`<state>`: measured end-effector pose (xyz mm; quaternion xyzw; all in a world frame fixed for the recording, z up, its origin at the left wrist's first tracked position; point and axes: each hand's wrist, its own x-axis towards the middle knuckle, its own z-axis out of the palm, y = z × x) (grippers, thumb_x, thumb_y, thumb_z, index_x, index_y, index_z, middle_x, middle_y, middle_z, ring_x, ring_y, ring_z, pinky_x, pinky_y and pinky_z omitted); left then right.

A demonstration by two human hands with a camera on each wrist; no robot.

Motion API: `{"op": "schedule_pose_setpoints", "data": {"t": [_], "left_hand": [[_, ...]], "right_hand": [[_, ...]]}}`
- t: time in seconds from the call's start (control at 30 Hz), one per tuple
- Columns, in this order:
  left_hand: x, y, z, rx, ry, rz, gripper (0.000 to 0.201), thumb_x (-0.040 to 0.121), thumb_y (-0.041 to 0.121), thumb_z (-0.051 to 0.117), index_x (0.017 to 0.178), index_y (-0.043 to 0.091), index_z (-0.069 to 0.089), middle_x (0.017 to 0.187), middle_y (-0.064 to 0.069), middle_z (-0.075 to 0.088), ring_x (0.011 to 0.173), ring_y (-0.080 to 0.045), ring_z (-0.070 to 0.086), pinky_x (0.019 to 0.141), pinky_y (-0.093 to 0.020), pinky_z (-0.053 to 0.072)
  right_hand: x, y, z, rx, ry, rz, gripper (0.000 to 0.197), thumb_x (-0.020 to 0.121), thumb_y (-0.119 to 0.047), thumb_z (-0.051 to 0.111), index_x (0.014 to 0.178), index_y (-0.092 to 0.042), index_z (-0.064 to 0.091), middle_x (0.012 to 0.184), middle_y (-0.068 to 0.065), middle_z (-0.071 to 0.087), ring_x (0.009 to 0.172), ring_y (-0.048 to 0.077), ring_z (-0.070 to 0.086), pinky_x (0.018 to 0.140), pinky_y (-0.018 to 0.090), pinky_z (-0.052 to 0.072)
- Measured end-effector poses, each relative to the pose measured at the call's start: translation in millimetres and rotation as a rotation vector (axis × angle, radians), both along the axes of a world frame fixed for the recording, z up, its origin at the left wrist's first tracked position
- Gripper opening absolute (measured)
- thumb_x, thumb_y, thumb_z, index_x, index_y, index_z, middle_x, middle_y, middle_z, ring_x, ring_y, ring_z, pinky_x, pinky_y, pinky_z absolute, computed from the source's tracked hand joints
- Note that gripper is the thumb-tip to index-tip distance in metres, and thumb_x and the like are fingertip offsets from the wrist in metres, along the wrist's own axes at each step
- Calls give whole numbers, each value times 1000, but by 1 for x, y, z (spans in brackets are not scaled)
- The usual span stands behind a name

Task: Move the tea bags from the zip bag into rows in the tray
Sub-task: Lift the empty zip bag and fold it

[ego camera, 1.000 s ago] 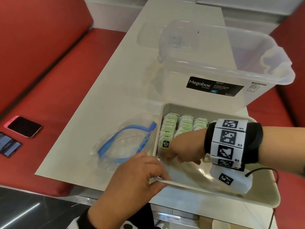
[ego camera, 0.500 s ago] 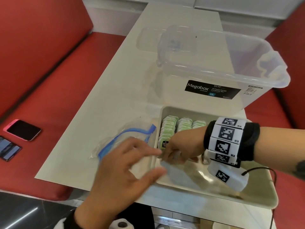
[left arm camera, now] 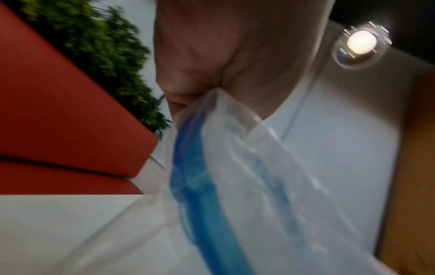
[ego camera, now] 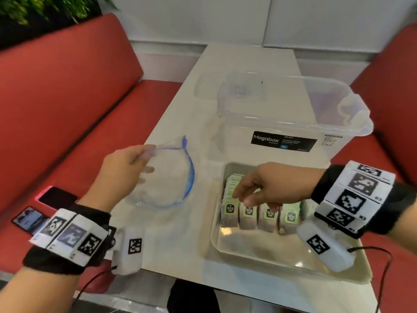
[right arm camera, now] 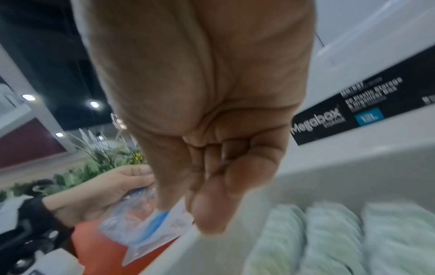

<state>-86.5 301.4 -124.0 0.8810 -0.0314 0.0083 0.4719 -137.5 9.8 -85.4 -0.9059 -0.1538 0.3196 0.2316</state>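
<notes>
The clear zip bag with its blue zip strip hangs open-mouthed above the table, left of the tray. My left hand pinches its upper edge; the left wrist view shows the plastic caught between thumb and fingers. I see no tea bags inside it. Green-tagged tea bags stand in several rows in the far half of the white tray. My right hand hovers just over the left rows, fingers loosely curled and holding nothing; its wrist view shows the fingers and blurred tea bags.
A clear Megabox bin stands directly behind the tray, with a clear lid at its far left. Two phones lie on the red bench to the left. Wrist-camera cables trail over the table's near edge.
My left hand left the tray's near corner, took the zip bag and lifted it off the table. My right hand rose from the front of the rows.
</notes>
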Motion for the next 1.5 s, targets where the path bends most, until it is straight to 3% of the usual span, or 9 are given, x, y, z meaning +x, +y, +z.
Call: {"op": "schedule_pose_setpoints", "data": {"t": [0.13, 0.23, 0.53, 0.67, 0.8, 1.03, 1.23, 1.37, 1.5], "left_hand": [[0, -9, 33, -555, 67, 35, 23, 101, 13, 36, 100, 14, 59, 105, -10, 62, 68, -10, 71, 55, -24, 57], [-10, -46, 41, -728, 128, -40, 28, 102, 16, 32, 111, 8, 57, 109, -7, 64, 73, -14, 72, 58, -26, 57], [-39, -129, 48, -1018, 542, -505, 79, 78, 66, 43, 138, 14, 43, 134, -11, 55, 122, -26, 54, 94, -39, 50], [-37, -143, 36, -897, 528, -408, 49, 83, 33, 58, 127, 11, 56, 120, -12, 64, 109, -26, 63, 94, -41, 51], [-47, -152, 37, -857, 445, -457, 39, 85, 20, 58, 122, 12, 58, 120, -5, 66, 106, -24, 65, 88, -38, 54], [-53, -161, 45, -745, 464, -575, 34, 86, 8, 51, 119, 15, 58, 118, 2, 67, 105, -19, 66, 81, -30, 55], [-54, -171, 40, -832, 454, -488, 34, 90, -4, 47, 114, 19, 56, 104, 10, 72, 86, -15, 71, 57, -22, 57], [-53, -172, 38, -822, 429, -477, 32, 90, -3, 48, 110, 20, 57, 107, 9, 71, 77, -17, 67, 51, -22, 56], [-52, -174, 39, -770, 453, -541, 35, 90, -4, 48, 110, 23, 56, 114, 3, 69, 69, -14, 63, 44, -20, 53]], "right_hand": [[-19, 9, 24, 216, -420, -97, 43, 93, -28, 56, 131, -44, 46, 122, -23, 58, 105, -4, 58, 93, 16, 42], [-38, 28, 30, 419, -554, -39, 56, 94, -37, 47, 139, -45, 15, 148, -25, 18, 141, -1, 15, 114, 16, 13], [-59, 28, 16, -66, -692, 30, 67, 83, -65, 11, 143, -47, -11, 146, -24, -26, 136, 14, -37, 99, 56, -34], [-73, 0, 25, 219, -632, -137, 54, 85, -60, 48, 136, -41, 42, 147, -23, 32, 143, -3, 7, 111, 48, -23], [-66, -30, 34, 625, -893, -860, 42, 78, -43, 70, 113, -29, 53, 109, -13, 58, 98, 0, 57, 91, 28, 46], [-60, -62, 41, 859, -620, -949, 14, 80, 0, 69, 83, -13, 69, 68, 3, 67, 43, 10, 58, 46, 22, 51], [-79, -56, 27, 879, -403, -850, 54, 68, -25, 76, 115, -20, 51, 95, -4, 66, 81, 15, 67, 60, 29, 54], [-89, -65, 13, 991, -346, -940, 22, 81, 7, 63, 96, -9, 65, 77, 4, 72, 57, 12, 64, 48, 24, 52], [-95, -74, 13, 1088, -299, -925, 33, 82, -7, 64, 111, -23, 63, 103, 9, 67, 81, 16, 64, 60, 25, 57]]}}
